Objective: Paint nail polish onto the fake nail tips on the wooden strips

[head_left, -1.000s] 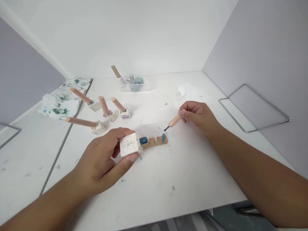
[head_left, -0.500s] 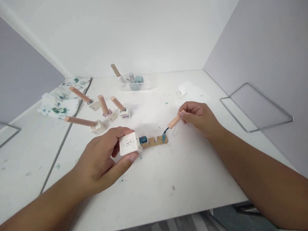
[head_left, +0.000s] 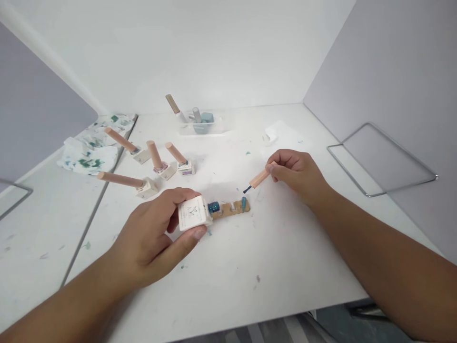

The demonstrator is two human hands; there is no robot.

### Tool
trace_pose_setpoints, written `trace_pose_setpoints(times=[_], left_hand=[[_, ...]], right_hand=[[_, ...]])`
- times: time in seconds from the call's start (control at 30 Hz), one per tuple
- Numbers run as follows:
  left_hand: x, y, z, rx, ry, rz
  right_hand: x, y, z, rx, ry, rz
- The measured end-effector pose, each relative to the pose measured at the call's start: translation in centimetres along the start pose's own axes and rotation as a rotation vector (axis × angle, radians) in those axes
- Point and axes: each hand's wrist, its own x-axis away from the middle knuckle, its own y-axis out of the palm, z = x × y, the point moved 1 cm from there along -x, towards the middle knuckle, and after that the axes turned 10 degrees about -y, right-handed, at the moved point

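My left hand (head_left: 157, 233) grips a white square nail polish bottle (head_left: 193, 213) lying on its side, its open neck with teal polish pointing right. Just past the neck, a brown cardboard strip (head_left: 232, 209) lies flat on the white table (head_left: 250, 267), carrying a few small nail tips; the rightmost one is teal. My right hand (head_left: 296, 171) pinches a peach-handled polish brush (head_left: 257, 180), whose dark tip hovers a little above the teal nail tip.
Several closed polish bottles with long peach caps (head_left: 157, 159) lie at the left middle. A paint-stained paper towel (head_left: 89, 150) sits further left. A clear tray (head_left: 200, 125) with bottles stands at the back. A wire frame (head_left: 378, 157) leans against the right wall.
The brush tip dipped down onto the teal nail tip half a second ago and has now lifted off again. My left hand and the bottle have barely moved.
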Motion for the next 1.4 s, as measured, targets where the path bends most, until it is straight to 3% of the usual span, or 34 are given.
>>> trace_pose_setpoints(times=[0.13,0.23,0.5,0.73,0.9,1.1,1.17,1.27,1.4], left_hand=[[0.1,0.0,-0.1,0.009,0.024,0.0],[0.1,0.0,0.0,-0.005,0.004,0.001],[0.1,0.0,0.5,0.019,-0.069,-0.013],[0.1,0.1,0.4,0.032,-0.046,-0.017],[0.2,0.1,0.2,0.068,-0.047,-0.029],[0.1,-0.1,-0.2,0.16,-0.103,0.01],[0.0,0.1,-0.4,0.229,-0.132,0.004],[-0.2,0.6,-1.2,0.504,-0.176,-0.051],[-0.9,1.0,-2.4,0.92,-0.255,-0.073]], right_hand=[[0.4,0.1,-0.4,-0.078,-0.06,-0.091],[0.6,0.3,-0.5,-0.018,-0.054,-0.144],[0.4,0.3,-0.5,0.067,0.013,0.033],[0.8,0.3,-0.8,0.031,-0.137,-0.117],[0.7,0.3,-0.9,0.177,-0.131,-0.01],[1.4,0.3,-1.9,0.217,-0.352,-0.033],[1.8,0.2,-2.4,0.184,-0.376,-0.023],[1.7,-0.1,-3.2,0.1,-0.294,0.006],[0.2,0.0,-5.1,0.012,-0.214,-0.128]])
